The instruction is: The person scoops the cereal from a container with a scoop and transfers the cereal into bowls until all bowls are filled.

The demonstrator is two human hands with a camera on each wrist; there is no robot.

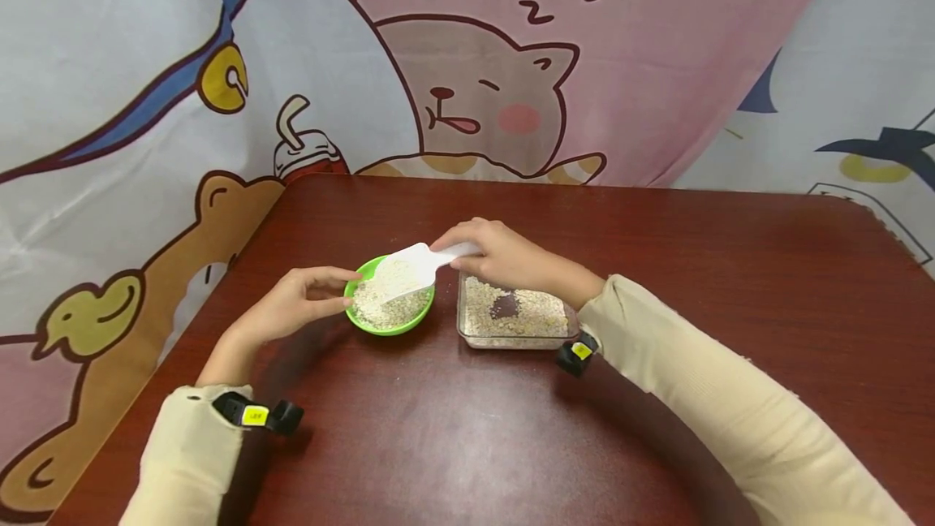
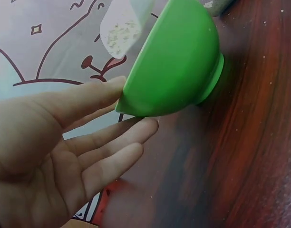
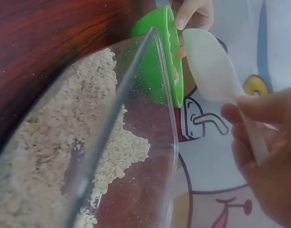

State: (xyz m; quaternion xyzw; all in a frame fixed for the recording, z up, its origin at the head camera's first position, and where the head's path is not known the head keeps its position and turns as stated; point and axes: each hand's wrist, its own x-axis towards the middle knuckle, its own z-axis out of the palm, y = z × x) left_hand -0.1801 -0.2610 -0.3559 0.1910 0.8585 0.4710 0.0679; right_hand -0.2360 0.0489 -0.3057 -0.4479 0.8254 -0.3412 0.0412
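In the head view, a white scoop (image 1: 420, 265) bearing oat flakes is tilted down over a green bowl (image 1: 394, 329). My right hand (image 1: 500, 254) grips its handle between thumb and curled fingers, above the edge of a clear rectangular container (image 1: 463, 311). Oats (image 1: 376, 311) lie in the bowl, which stands on the table. At the bowl's left rim, my left hand (image 1: 292, 299) touches with its fingertips; in the left wrist view its fingers (image 2: 119, 161) are nearly straight against the bowl (image 2: 179, 61). The right wrist view shows the scoop's (image 3: 212, 66) pale underside.
More oats (image 3: 74, 104) fill the container, with a bare patch in the middle where its bottom shows. The dark red-brown table (image 1: 475, 437) reaches back to a cartoon-printed cloth (image 1: 621, 120). A few loose flakes dot the tabletop near the bowl.
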